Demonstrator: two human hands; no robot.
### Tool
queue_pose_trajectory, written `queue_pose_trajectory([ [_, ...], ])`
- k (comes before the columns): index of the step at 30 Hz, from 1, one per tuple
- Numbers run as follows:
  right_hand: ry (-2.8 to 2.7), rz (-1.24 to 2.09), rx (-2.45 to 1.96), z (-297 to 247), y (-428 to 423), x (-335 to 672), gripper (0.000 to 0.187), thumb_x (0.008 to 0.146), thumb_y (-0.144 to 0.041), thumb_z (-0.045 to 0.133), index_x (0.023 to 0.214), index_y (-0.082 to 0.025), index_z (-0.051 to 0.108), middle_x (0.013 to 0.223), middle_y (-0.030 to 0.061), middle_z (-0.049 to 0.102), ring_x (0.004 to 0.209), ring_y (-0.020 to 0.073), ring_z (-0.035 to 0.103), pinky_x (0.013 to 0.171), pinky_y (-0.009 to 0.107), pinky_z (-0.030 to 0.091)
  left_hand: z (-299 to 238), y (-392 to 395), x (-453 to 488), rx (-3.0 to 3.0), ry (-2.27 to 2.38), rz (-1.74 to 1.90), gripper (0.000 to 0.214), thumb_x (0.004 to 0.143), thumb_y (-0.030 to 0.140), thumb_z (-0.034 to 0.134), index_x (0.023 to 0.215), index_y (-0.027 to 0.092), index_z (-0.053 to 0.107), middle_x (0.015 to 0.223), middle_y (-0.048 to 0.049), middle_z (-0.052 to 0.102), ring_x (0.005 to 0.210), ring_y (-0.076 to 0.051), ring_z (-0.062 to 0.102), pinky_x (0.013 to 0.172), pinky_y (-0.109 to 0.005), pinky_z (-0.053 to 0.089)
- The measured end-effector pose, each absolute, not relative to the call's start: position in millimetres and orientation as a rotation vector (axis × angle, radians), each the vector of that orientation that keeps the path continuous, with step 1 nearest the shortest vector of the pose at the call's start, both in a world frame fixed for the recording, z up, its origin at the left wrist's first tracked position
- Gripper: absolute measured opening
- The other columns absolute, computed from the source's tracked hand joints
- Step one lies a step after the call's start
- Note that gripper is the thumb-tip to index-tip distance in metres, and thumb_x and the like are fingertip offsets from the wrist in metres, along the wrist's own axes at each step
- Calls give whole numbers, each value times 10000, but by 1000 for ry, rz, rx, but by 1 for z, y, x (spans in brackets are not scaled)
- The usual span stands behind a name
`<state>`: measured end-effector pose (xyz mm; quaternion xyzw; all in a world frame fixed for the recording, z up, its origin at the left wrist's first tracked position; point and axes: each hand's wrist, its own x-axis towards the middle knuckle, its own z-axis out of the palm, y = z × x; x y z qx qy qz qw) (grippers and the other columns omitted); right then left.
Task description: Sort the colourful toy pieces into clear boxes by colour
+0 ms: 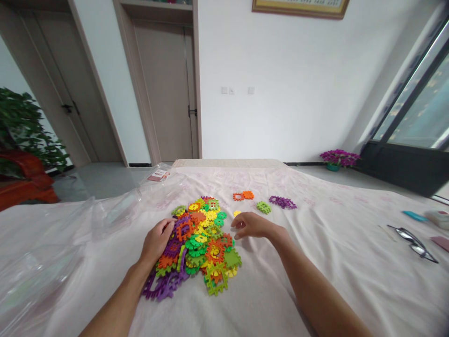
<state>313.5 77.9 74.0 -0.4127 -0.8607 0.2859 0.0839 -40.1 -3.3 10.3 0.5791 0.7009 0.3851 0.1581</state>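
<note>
A heap of plastic interlocking building pieces (pixel 199 241) lies on the cloth between my hands, in purple, orange, yellow and green. Some are toothed square frames, others notched discs. My left hand (pixel 157 239) is at the heap's left edge, its fingers bent and closed by the purple pieces (pixel 171 245); what its fingertips pinch, if anything, is hidden. To the right of the heap hovers my right hand (pixel 253 224), fingers loosely curved and apart from the thumb, with nothing visible in it. A small yellow piece (pixel 237 213) lies just beyond its fingers.
Farther back lie an orange frame piece (pixel 238 197), an orange solid piece (pixel 248 194), a green piece (pixel 264 207) and a purple group (pixel 282 202). Clear plastic packaging (pixel 117 210) spreads over the left side. Eyeglasses (pixel 414 243) and a blue item (pixel 414 216) are far right.
</note>
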Motion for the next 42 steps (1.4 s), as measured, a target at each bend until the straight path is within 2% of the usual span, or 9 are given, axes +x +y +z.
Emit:
queue_pose_trajectory([
  [5,-2755,666,-1141,67,65,295,518,612,-390,803,1105,-254,724,970,16,677,831,180,599,686,238,419,11,-4,-39,1657,2007,1110,408,892,512,406,1072,265,677,1180,-13,707,1120,-236,626,969,-317,449],
  [13,-2755,590,-1218,76,58,293,437,620,-328,793,1033,-220,699,960,24,665,807,169,584,654,236,391,9,-3,-41,1657,2006,1121,412,888,519,415,1075,267,683,1178,-13,711,1107,-238,633,963,-317,455],
  [19,-2661,430,-1282,89,63,306,314,690,-251,698,1002,-216,675,959,36,687,796,173,599,656,245,380,12,-5,-39,1670,2008,1132,408,883,510,419,1060,263,691,1160,-1,720,1097,-232,642,948,-298,462],
  [26,-2536,308,-1604,91,87,344,430,638,-312,759,1052,-231,680,969,32,709,851,198,627,659,254,371,13,-5,-38,1652,2006,1119,410,891,507,408,1070,259,681,1170,-7,713,1105,-230,634,959,-301,449],
  [31,-2204,311,-1880,83,99,360,489,678,-421,753,1107,-205,660,932,51,722,816,209,655,625,263,369,10,-3,-40,1641,2001,1117,409,889,510,409,1072,261,678,1176,-10,706,1113,-234,625,974,-311,441],
  [34,-1990,337,-1868,69,107,358,496,692,-444,747,1108,-188,663,936,66,728,829,231,671,639,277,406,10,-3,-40,1644,1999,1120,408,886,517,414,1068,268,681,1166,-3,709,1103,-233,630,971,-309,444],
  [36,-1837,435,-1770,58,114,355,541,720,-402,732,1191,-155,627,924,78,738,820,228,686,665,284,449,10,-3,-40,1648,1995,1118,408,889,520,410,1064,271,681,1161,0,710,1101,-231,632,973,-307,442],
  [39,-1640,646,-1576,40,123,352,689,744,-312,708,1366,-107,495,1077,132,729,876,222,708,726,294,517,11,-4,-40,1649,1997,1107,407,893,519,404,1069,273,676,1160,1,709,1111,-231,626,970,-310,440],
  [42,-1616,664,-1521,26,130,353,626,749,-266,686,1340,-123,537,1196,151,690,998,239,695,813,323,541,11,-3,-41,1645,2004,1096,409,893,521,402,1071,274,674,1163,0,707,1109,-233,626,961,-314,443],
])
